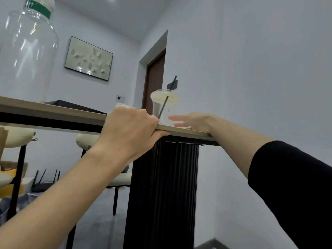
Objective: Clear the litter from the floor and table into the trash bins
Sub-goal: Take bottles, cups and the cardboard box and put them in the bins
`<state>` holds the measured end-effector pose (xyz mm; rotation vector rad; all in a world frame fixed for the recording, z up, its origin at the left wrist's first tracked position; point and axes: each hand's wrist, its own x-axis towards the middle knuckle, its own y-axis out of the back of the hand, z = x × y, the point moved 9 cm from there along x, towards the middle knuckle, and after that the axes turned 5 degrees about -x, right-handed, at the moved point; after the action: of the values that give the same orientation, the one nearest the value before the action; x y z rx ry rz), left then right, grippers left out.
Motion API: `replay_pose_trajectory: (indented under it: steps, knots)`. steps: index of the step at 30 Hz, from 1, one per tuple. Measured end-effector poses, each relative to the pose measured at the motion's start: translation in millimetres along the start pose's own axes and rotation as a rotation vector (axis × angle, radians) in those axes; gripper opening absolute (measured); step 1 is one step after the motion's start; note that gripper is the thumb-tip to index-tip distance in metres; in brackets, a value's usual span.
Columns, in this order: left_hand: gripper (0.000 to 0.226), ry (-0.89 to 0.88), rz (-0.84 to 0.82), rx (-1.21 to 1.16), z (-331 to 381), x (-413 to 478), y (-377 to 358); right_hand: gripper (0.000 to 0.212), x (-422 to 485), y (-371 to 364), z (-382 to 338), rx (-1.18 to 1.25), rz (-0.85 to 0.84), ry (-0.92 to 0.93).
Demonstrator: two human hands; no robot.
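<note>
Seen from low down, the left hand clamps the table edge, fingers curled over, thumb beneath. The right hand lies on the tabletop with fingers spread, fingertips touching a clear plastic cup with black straw near the right end.

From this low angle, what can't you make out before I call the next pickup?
- Tabletop: head view looks up from below its edge, so flat litter is hidden.
- Left hand fingertips: curled over the edge.
- White item behind it: mostly covered.
- Cup base: behind right hand.
- Trash bins: not visible.
</note>
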<state>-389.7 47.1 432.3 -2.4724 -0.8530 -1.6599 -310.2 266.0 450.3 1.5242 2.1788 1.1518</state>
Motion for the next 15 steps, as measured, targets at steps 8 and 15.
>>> replay_pose_trajectory:
  steps: [8,15]
  knots:
    - [0.05,0.061,0.049,-0.13,-5.9,-2.6,0.8,0.098,-7.6,12.7,-49.1,0.13,0.469,0.281]
    - [0.044,0.067,0.038,-0.238,-7.4,-2.7,-0.6,0.076,-10.0,-4.3,-97.9,-0.037,0.567,0.34]
